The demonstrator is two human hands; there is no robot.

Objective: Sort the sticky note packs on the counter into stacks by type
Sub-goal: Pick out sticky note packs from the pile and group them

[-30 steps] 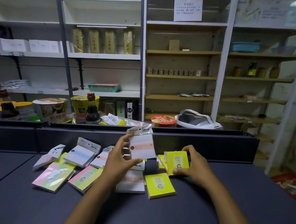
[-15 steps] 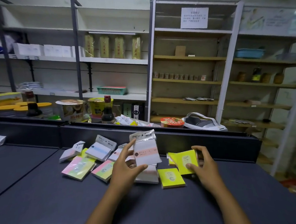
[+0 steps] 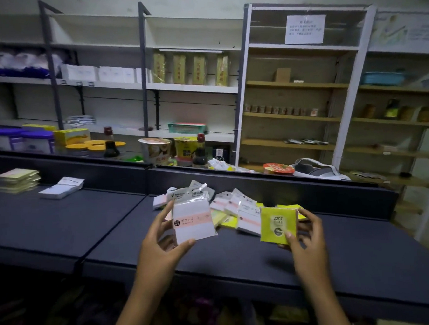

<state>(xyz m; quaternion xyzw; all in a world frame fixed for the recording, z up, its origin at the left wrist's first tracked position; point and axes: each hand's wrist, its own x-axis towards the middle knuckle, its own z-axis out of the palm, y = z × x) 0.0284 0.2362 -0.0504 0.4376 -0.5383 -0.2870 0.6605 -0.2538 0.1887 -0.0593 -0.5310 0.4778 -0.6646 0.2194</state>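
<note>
While a second ago both packs sat low, just over the pile, they now ride clear above the counter, lifted toward the person. The left hand pinches a white pack with a pink band between thumb and fingers, holding it upright. The right hand grips a yellow pack marked 2207, thumb on its front, fingers curled behind.

The view has also swung left, bringing two finished stacks into sight at the far left of the counter: a stack of pale yellow-green packs and, just beside it, a stack of white packs. That suggests the sorting is already under way, and that the white pack likely belongs on the white stack, well apart from where the hands are.

The unsorted pile lies behind the hands against the counter's raised back edge, a jumble of white-and-pink and yellow packs overlapping one another. Several remain, so the job looks perhaps half done. The yellow pack's stack I cannot identify with certainty; its shade looks brighter than the pale stack.
</note>
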